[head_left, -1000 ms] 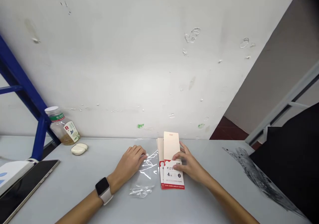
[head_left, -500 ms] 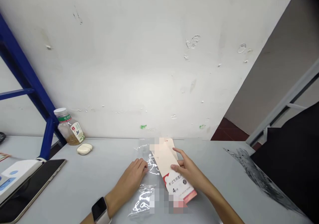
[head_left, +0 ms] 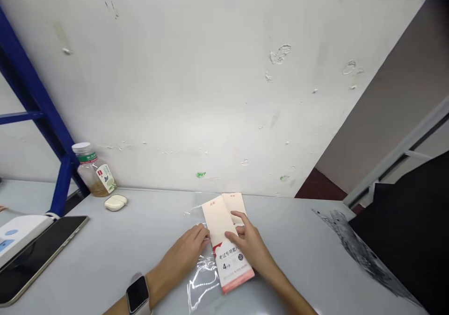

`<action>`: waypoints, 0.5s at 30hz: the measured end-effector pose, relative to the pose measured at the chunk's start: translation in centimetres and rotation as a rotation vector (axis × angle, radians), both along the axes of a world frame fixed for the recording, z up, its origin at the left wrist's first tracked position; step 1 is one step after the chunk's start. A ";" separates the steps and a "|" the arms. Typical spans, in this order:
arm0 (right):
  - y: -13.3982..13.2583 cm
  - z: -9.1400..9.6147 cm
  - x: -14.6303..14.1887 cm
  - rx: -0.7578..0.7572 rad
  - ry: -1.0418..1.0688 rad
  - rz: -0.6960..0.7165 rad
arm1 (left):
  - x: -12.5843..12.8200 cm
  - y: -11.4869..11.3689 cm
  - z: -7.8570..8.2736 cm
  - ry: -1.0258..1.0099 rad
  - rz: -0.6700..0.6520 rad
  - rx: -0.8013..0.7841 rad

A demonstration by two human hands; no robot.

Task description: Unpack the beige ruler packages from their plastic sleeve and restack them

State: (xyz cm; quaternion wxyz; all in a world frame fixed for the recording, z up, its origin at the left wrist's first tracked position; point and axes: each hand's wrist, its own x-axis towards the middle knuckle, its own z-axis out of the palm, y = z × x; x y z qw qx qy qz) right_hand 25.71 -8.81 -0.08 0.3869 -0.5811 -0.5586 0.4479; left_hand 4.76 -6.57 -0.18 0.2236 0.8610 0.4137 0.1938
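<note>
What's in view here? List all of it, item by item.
Paper packets: 2, cream with red and white print, overlapping on the table, under the right hand
Plastic bag: 1, clear, under the packets
Bottle: 1, white cap, green band, brownish contents, far left table edge
Oval case: 1, cream, beside the bottle
Tablet: 1, black, table's left
Device: 1, white and blue, at the tablet's left end
Frame: 1, blue metal, far left
Table: 1, pale grey, below everything
Wall: 1, white, scuffed, behind the table
Smartwatch: 1, black face, white band, left wrist
Left hand: 1, on the bag beside the packets
Right hand: 1, on the packets
</note>
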 end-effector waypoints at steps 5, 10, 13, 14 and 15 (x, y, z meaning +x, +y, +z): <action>-0.2 -0.7 -0.7 0.060 -0.079 0.005 | -0.1 0.1 0.2 -0.012 0.013 0.008; -0.2 -1.2 -0.4 0.138 -0.285 -0.008 | -0.3 0.2 0.3 0.009 -0.022 0.054; 0.0 -1.4 -0.1 0.189 -0.469 -0.017 | -0.2 0.2 0.3 0.037 -0.026 0.067; 0.1 -1.4 0.0 0.205 -0.513 -0.012 | -0.2 0.2 0.3 0.048 -0.023 0.066; 0.1 -1.4 0.1 0.218 -0.549 -0.006 | -0.2 0.2 0.4 0.059 -0.021 0.067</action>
